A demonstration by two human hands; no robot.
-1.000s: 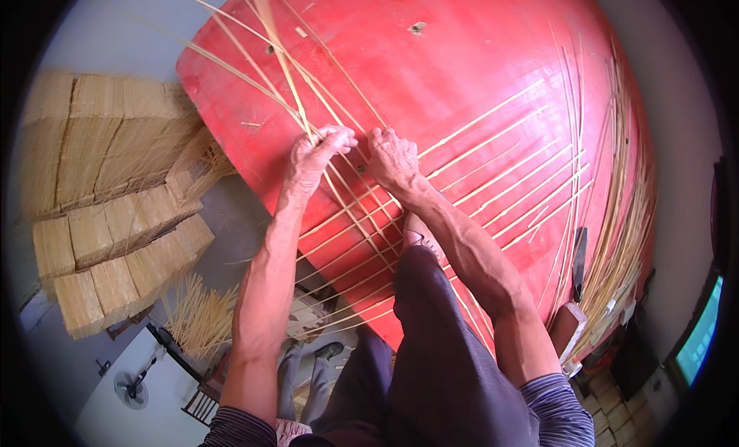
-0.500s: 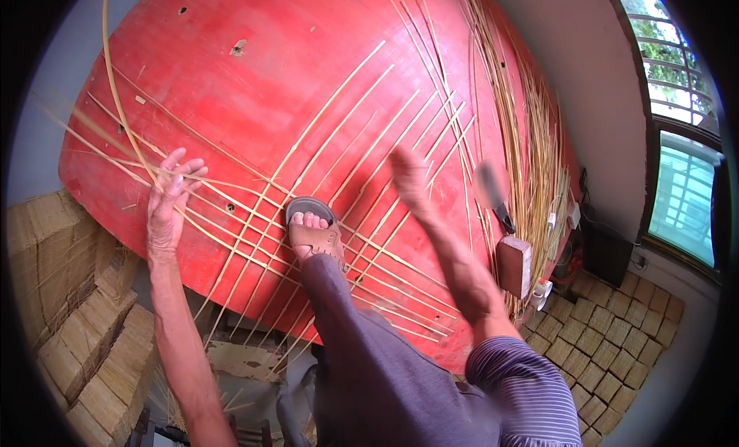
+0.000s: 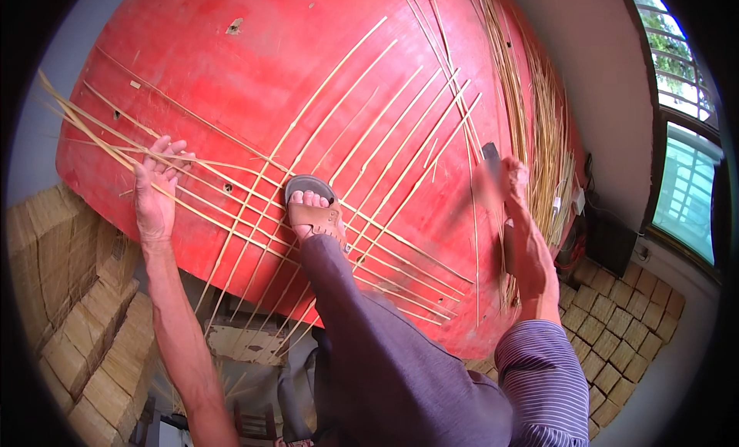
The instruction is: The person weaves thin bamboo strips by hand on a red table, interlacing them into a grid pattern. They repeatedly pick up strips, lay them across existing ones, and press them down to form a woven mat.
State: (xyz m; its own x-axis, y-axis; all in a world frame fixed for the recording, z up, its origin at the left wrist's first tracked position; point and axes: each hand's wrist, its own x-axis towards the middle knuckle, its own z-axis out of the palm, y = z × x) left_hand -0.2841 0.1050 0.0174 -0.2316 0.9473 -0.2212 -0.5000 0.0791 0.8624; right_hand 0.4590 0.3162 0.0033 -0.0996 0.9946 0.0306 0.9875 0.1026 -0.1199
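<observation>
Pale bamboo strips cross in an open lattice on a curved red board. My sandalled foot presses on the lattice's middle. At the lattice's left, my left hand is open, palm up and fingers apart, with loose strip ends running across the thumb and fingers. My right hand, blurred by motion, is over at the board's right side. Its fingers appear closed round a flat-bladed tool, whose dark end sticks out beyond them. The hand hides the rest of the tool.
A thick bundle of long, thin strips lies along the board's right edge. Stacked straw-coloured blocks stand at the lower left, with more blocks at the lower right. A barred window is at the far right.
My right hand has moved right, from above the lattice to the flat-bladed tool, which lay uncovered. At my left hand, the strip that stood upright now slants down leftward beside the others.
</observation>
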